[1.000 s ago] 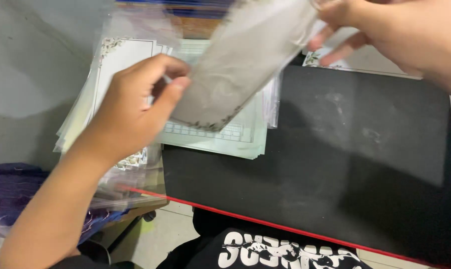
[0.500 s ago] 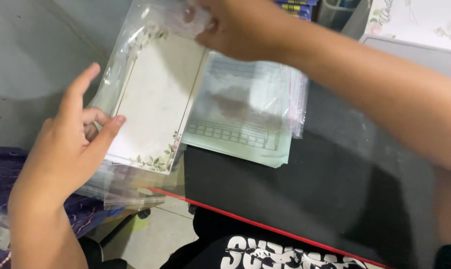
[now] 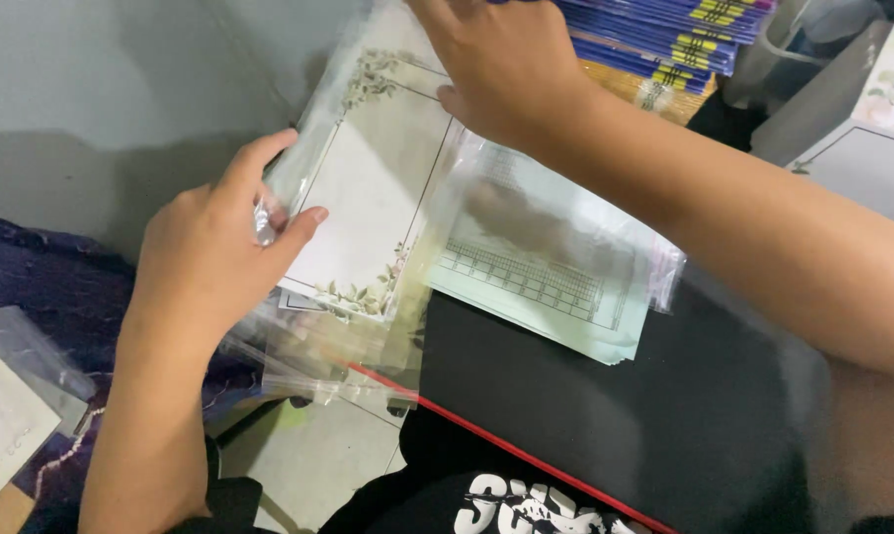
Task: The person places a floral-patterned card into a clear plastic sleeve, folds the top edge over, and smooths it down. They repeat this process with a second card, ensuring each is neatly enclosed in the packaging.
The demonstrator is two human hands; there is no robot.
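A white card with a leafy floral border [image 3: 368, 193] lies inside a clear plastic sleeve at the left end of a black desk [image 3: 664, 415]. My left hand [image 3: 214, 247] pinches the sleeve's left edge between thumb and fingers. My right hand [image 3: 501, 64] reaches across from the right and presses its fingers on the sleeve's top right corner. To the right of the card lies a stack of pale green sheets with a printed grid [image 3: 541, 267], partly under plastic and under my right forearm.
Several empty clear sleeves [image 3: 328, 356] hang over the desk's red-trimmed front edge. A stack of blue and yellow booklets [image 3: 664, 30] stands at the back. A grey box [image 3: 852, 148] is at the far right, dark purple cloth [image 3: 32, 287] at the left.
The sleeved card went from being held up in the air to lying down at the desk's left end. My left hand closed onto its left edge; my right hand came down onto its top.
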